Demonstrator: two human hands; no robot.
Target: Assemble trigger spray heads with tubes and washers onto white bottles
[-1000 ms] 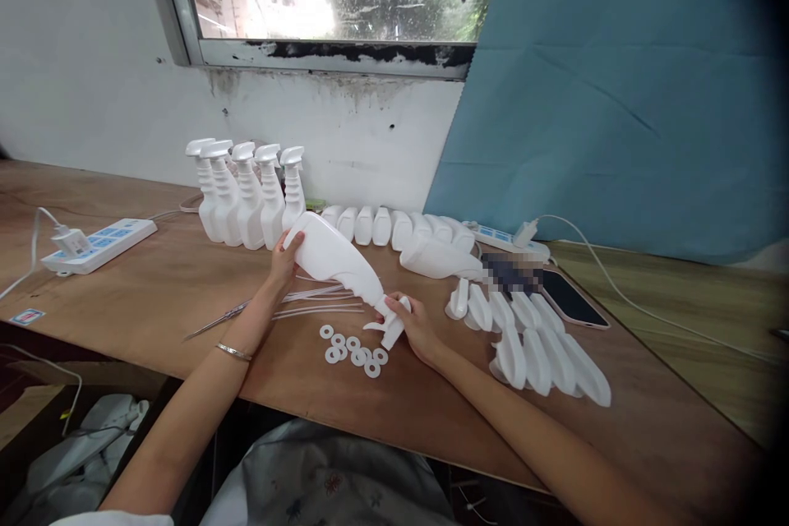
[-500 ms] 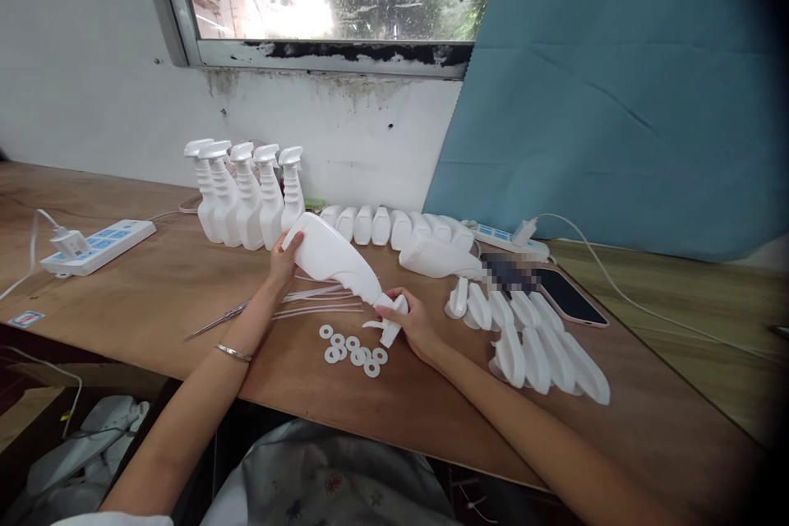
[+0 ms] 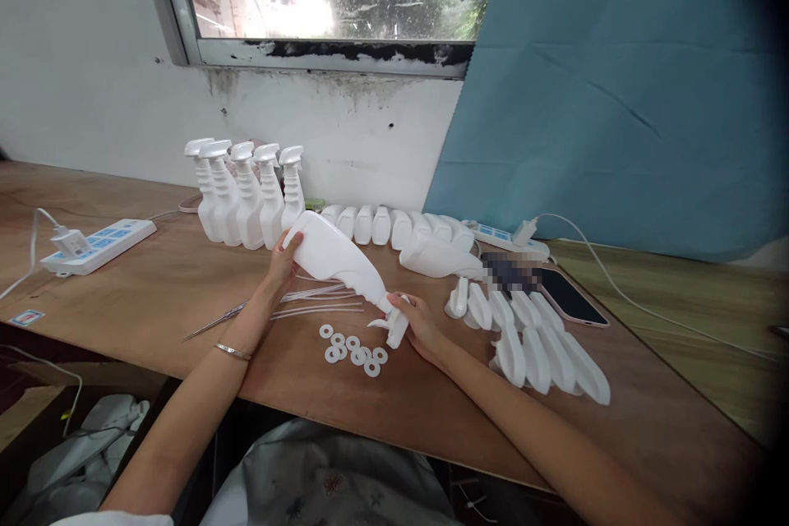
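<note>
A white spray bottle (image 3: 336, 256) lies tilted above the wooden table (image 3: 154, 288), base up to the left, neck down to the right. My left hand (image 3: 284, 256) grips its base. My right hand (image 3: 417, 323) is closed around the white trigger sprayer head (image 3: 396, 326) at the bottle's neck. Several white washers (image 3: 354, 352) lie on the table just below the sprayer head. Thin white dip tubes (image 3: 317, 304) lie under the bottle.
Several finished spray bottles (image 3: 246, 193) stand at the back. A row of empty bottles (image 3: 394, 226) lies by the wall. Loose sprayer heads (image 3: 536, 337) lie at the right beside a phone (image 3: 570, 297). Power strips (image 3: 99, 245) sit left and back right. Scissors (image 3: 215, 320) lie near my left wrist.
My right hand has turned slightly on the sprayer head at the bottle's neck. The bottle and my left hand stay almost where they were.
</note>
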